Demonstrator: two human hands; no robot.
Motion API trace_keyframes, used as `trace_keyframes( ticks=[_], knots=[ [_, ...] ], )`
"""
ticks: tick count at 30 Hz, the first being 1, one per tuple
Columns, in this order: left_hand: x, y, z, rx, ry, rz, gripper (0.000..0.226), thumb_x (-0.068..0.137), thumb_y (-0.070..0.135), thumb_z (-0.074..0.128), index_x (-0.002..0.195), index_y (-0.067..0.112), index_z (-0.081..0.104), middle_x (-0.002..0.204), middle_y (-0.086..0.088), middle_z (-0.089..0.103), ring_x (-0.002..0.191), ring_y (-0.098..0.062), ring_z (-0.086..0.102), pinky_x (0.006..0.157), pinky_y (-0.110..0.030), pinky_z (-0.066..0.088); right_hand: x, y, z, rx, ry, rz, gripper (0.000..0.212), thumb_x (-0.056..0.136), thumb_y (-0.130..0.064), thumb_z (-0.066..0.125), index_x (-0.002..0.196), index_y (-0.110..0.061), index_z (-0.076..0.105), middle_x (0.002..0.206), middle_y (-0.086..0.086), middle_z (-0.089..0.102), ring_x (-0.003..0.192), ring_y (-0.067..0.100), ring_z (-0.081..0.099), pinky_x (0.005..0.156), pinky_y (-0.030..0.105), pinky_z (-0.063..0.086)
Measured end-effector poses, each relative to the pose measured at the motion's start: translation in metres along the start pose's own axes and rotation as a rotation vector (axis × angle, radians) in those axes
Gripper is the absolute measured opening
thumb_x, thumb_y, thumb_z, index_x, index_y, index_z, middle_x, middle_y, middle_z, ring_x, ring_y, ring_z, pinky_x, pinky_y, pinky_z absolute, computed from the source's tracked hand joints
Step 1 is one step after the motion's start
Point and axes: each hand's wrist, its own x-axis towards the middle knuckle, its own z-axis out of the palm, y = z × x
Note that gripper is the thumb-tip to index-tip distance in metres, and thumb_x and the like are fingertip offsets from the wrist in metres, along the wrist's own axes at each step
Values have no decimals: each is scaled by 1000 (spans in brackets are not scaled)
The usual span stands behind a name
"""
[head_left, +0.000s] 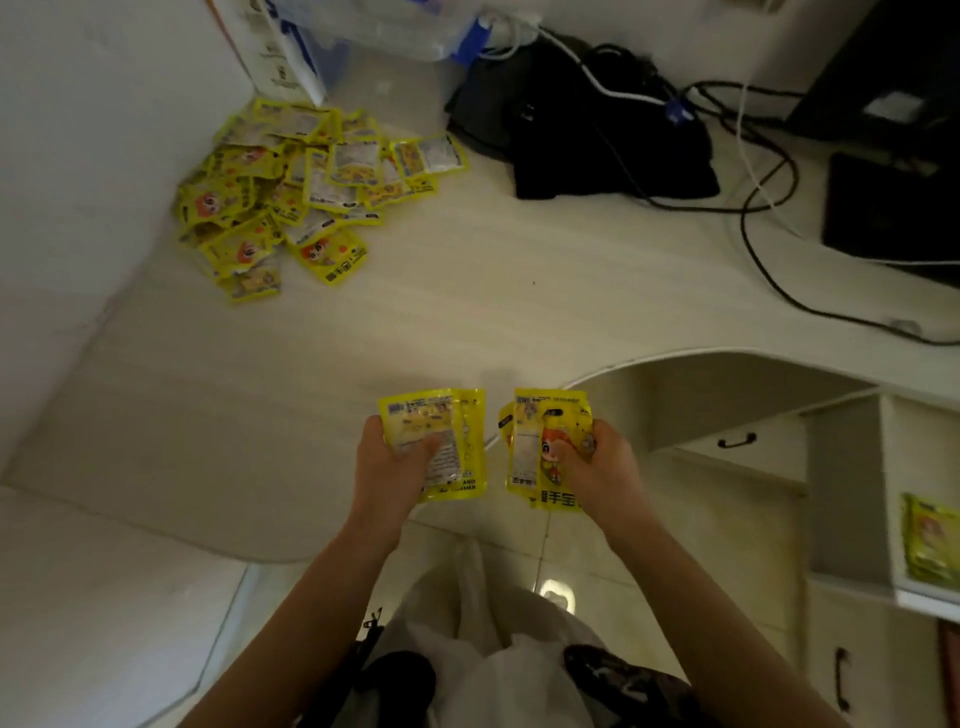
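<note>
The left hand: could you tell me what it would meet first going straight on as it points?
The left hand holds packets; ahead looks free over the desk until, probably, the black bag; depth is unclear.

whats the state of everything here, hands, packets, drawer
left hand, grips the left stack of yellow packets
right hand, grips the right stack, fanned
packet pile, loose heap on the desk
drawer, closed
shelf packets, lying in an open cubby
</note>
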Motion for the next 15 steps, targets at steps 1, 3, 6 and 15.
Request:
trace_keyframes(
  ticks=[1,3,6,15],
  knots=[
    [-7,-1,6,9,-22,16,29,81,12,73,104,14,55,94,0,66,79,-13,65,60,-31,55,-6,8,-6,15,18,11,10,90,-17,59,100,-12,59,84,-1,63,70,6,59,53,20,43],
    [-21,-4,17,40,-69,43,28,81,11,73,104,14,56,91,2,66,75,-9,65,51,-24,51,-19,26,-18,56,49,38,13,90,-17,59,101,-10,59,88,2,65,69,7,59,51,18,42],
    [-48,-13,36,92,-139,74,29,81,13,73,105,15,56,93,1,68,79,-13,67,53,-26,52,-43,54,-40,126,94,73,17,92,-18,58,105,-7,59,94,6,66,70,6,60,50,17,42],
    [-168,-62,108,256,-275,131,31,82,16,74,106,12,56,93,3,64,75,-5,61,54,-14,44,-140,169,-119,297,255,177,8,92,-17,58,97,-12,60,82,0,64,75,17,64,56,23,47]
  ],
)
